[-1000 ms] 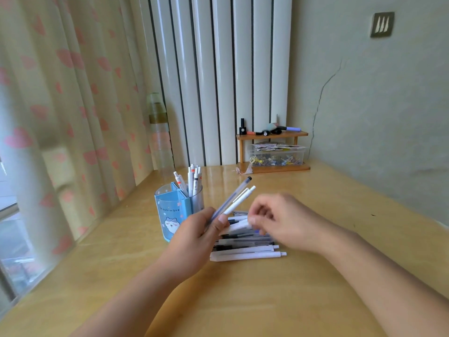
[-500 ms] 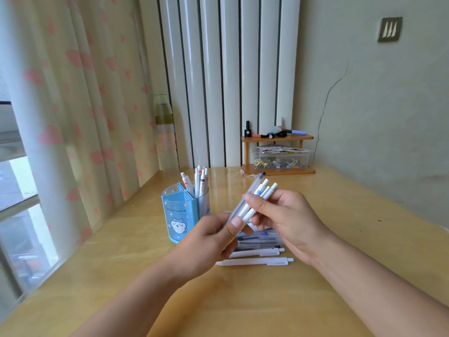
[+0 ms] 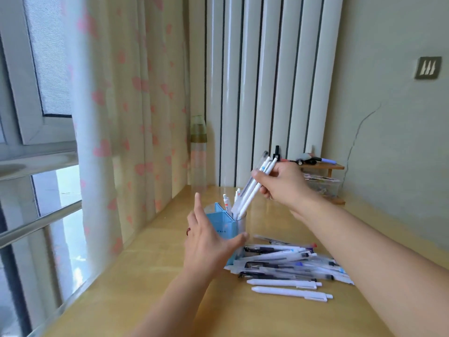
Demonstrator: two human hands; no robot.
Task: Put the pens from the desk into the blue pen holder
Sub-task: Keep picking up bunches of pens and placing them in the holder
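Observation:
The blue pen holder stands on the wooden desk with a few pens upright in it. My right hand grips a bunch of three pens, white and clear, tilted with their lower ends at the holder's clear round compartment. In front of the holder my left hand is spread with straight fingers and holds nothing; whether it touches the holder I cannot tell. A pile of several pens lies on the desk to the right of the holder.
A small wooden shelf with markers and a clear box stands at the back right by the wall. A tall bottle stands in the back corner. A heart-patterned curtain and a window run along the desk's left edge.
My left hand has let go of the pens and spread open before the holder. My right hand has carried the bunch up and over to the holder. The camera tilted up and left.

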